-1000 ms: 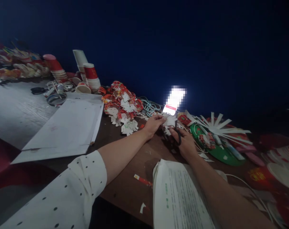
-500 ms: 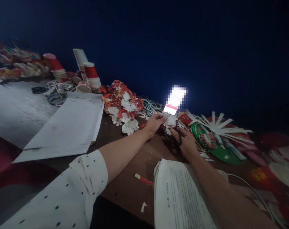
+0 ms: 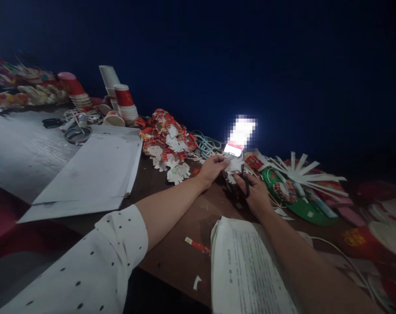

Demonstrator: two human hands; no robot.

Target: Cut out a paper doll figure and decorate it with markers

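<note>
Between finger and thumb, my left hand (image 3: 214,170) pinches a white paper cutout (image 3: 236,164) with notched edges. My right hand (image 3: 255,192) is closed around the dark handles of a pair of scissors (image 3: 245,185), whose blades point up at the cutout's right side. Just behind the hands a brightly lit phone (image 3: 233,149) leans upright, its upper part blurred out. More white and red paper pieces lie below the cutout, partly hidden by my fingers.
Left of my hands sits a pile of red and white paper cutouts (image 3: 171,144). Paper cup stacks (image 3: 126,104) and a large white envelope (image 3: 89,170) lie farther left. To the right is a green disc (image 3: 302,211) with fanned strips (image 3: 305,170). An open book (image 3: 243,266) lies in front.
Very little differs. The cutout in my left hand is turned slightly against the scissors, and both hands stay in almost the same place.
</note>
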